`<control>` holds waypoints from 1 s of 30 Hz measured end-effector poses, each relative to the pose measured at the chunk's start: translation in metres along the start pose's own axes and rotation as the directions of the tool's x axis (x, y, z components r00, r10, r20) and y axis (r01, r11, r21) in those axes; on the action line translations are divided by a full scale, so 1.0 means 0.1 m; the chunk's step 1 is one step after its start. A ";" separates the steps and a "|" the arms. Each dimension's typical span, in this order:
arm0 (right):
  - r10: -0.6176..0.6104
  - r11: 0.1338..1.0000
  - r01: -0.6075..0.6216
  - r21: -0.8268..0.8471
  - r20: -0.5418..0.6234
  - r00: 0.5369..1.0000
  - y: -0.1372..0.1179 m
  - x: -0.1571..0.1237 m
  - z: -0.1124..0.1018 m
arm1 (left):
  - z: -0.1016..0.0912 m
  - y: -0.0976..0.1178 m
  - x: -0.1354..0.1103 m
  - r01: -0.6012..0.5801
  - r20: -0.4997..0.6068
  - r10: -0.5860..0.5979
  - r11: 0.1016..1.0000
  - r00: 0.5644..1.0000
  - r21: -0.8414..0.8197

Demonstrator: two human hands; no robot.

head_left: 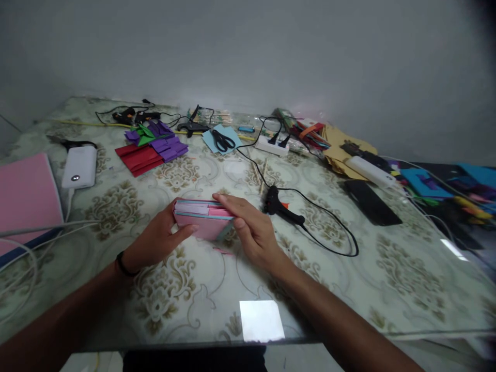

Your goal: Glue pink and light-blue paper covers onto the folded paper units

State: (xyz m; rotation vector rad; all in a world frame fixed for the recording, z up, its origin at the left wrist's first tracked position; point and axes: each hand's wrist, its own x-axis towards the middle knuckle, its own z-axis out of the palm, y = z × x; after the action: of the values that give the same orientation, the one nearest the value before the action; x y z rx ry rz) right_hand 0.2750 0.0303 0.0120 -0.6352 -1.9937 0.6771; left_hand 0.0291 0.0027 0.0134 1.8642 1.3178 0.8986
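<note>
A stack of folded pink paper pieces with a light blue edge [204, 218] is held just above the glass-topped table [387, 279] between both hands. My left hand [157, 240] grips its left end, thumb on the front face, a black band on the wrist. My right hand [251, 230] closes over the right end, index finger lying along the top edge. A small pink scrap [222, 251] lies on the table under the stack.
A black glue gun [277, 205] with a looping cord lies right of my hands. Behind are red and purple folded papers [153, 147], scissors [221, 139] on blue paper, a white power strip [271, 145], a white power bank [79, 166], a pink pad [25, 196], a black phone [370, 201].
</note>
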 end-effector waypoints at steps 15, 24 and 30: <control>0.306 0.950 -0.304 0.077 -0.013 0.952 -0.18 0.04 -0.09 | -0.03 0.25 -0.13 0.192 -0.072 -0.219 0.941 0.973 -0.277; 0.381 0.840 -0.457 0.294 0.282 0.881 -0.07 0.13 -0.12 | -0.02 0.19 -0.12 0.354 0.208 -0.296 0.865 0.932 -0.356; 0.306 0.840 -0.468 0.274 0.473 0.826 -0.17 0.10 -0.14 | -0.02 0.18 -0.17 0.352 0.357 -0.240 0.889 0.903 -0.293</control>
State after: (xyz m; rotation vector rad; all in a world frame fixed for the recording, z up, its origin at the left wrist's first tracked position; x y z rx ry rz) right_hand 0.2800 0.0274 0.0354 -0.7158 -2.0312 1.5270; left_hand 0.0319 -0.0176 0.0275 1.4056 1.1223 0.5973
